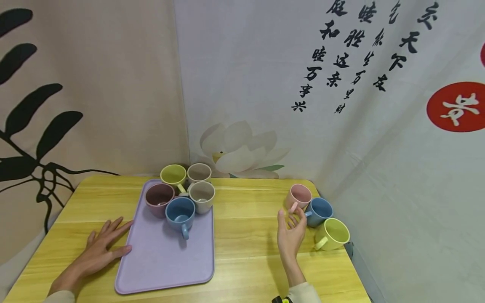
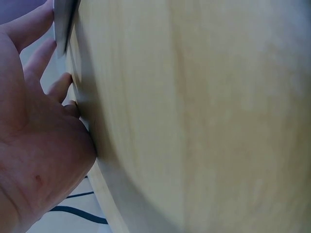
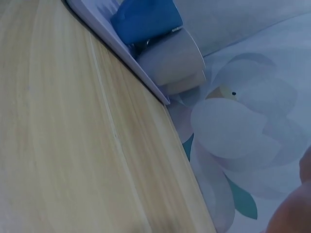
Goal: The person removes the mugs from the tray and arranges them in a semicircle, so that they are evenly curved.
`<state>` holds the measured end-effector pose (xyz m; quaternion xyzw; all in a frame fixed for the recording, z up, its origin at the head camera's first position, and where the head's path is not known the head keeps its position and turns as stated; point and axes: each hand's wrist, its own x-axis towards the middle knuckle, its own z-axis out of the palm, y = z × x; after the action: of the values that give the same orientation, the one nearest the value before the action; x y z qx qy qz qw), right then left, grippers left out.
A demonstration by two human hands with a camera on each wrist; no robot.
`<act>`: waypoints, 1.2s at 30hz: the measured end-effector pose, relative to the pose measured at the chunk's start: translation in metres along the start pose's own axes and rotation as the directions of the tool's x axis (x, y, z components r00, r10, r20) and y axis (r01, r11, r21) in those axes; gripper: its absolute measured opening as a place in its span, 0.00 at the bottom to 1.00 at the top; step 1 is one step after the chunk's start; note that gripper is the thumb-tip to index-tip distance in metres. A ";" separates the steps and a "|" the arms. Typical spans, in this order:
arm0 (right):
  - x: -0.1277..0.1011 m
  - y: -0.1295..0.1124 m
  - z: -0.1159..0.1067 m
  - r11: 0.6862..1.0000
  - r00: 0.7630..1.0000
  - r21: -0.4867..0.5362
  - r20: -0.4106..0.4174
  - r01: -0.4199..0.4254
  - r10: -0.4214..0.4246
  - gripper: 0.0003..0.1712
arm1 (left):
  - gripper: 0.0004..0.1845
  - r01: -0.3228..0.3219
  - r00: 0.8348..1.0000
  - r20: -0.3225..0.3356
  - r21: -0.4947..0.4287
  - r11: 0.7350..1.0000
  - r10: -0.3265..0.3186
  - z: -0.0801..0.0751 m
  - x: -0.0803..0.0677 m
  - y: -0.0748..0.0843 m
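Left hand (image 1: 99,248) flat on the tabletop (image 1: 242,235) near its left edge, fingers spread and straight, tips touching the left rim of the purple tray (image 1: 166,261). Right hand (image 1: 291,233) raised near the right edge, fingers loosely apart, holding nothing, just beside the pink mug (image 1: 298,196). Blue mug (image 1: 319,211) and yellow mug (image 1: 332,234) crowd the far right corner. Five mugs sit on the tray's far end.

Lilac tray (image 1: 159,261); pink mug (image 1: 298,195); yellow wood table (image 1: 246,235).
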<state>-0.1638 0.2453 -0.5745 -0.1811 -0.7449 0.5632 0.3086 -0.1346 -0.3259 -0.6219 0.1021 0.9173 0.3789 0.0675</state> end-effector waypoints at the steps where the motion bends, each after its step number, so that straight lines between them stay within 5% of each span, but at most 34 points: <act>1: -0.001 -0.001 0.000 1.000 1.000 0.005 0.005 0.012 -0.012 0.41 | 0.44 0.000 1.000 0.000 0.000 1.000 0.000 0.000 0.000 0.000; 19: -0.028 -0.017 0.015 0.975 0.955 0.042 0.199 0.217 -0.221 0.34 | 0.44 -0.012 1.000 -0.010 0.013 1.000 0.012 0.000 0.000 -0.001; 28: -0.040 -0.021 0.026 0.973 0.903 0.050 0.365 0.226 -0.228 0.34 | 0.46 -0.003 1.000 -0.030 0.070 0.998 0.006 -0.002 0.003 0.002; 36: -0.051 -0.031 0.037 0.980 0.824 0.043 0.535 0.195 -0.187 0.32 | 0.47 0.010 0.999 -0.037 0.100 0.995 -0.007 -0.002 0.004 0.002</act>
<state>-0.1476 0.1778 -0.5644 0.0566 -0.8195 0.5524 0.1417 -0.1387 -0.3250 -0.6189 0.0946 0.9366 0.3340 0.0472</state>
